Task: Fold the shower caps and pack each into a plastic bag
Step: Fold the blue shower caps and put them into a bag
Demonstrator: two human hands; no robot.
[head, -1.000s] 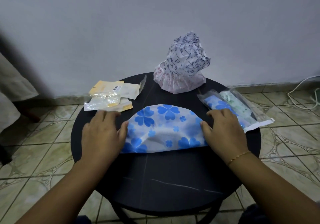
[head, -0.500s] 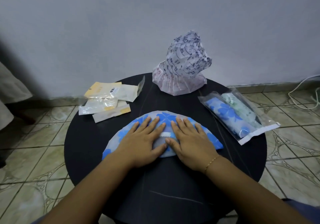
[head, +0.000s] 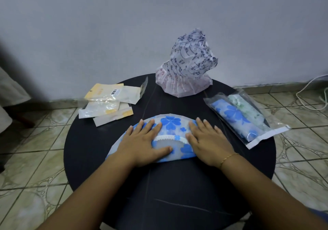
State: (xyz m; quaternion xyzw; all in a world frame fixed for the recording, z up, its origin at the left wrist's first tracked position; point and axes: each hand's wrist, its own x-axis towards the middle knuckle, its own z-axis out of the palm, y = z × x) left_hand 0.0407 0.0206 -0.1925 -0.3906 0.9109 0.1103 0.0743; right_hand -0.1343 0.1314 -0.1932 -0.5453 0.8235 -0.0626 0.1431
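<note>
1. Far out past my left fingertips, toward the left rim of the round black table [head: 85,158], lies a loose heap of empty plastic bags [head: 108,103], clear with yellow and white backing, some overlapping, well apart from my fingers.
2. My left hand [head: 142,144] lies palm down on the left half of the blue-flowered shower cap [head: 170,125]. The fingers are straight and slightly spread, pointing away from me and a little rightward, and the thumb reaches right across the lower layer of the cap. The forearm comes in from the lower left corner.
3. Between my two hands the cap lies flat as a half-round, straight edge toward me, curved edge beyond my fingertips. Its white elastic band [head: 170,137] runs from my left knuckles to my right thumb.
4. Straight ahead, well beyond my fingertips at the table's far edge, a music-note shower cap [head: 190,64] stands puffed up on a pink-patterned one.
5. My right hand [head: 207,141] presses flat on the cap's right half, fingers straight and a little apart, aimed away and slightly leftward; a thin gold bracelet [head: 229,157] circles the wrist.
6. Right of my right fingers, near but not touching, a filled plastic bag [head: 248,116] holds two rolled caps, one blue-flowered, one green-patterned.
</note>
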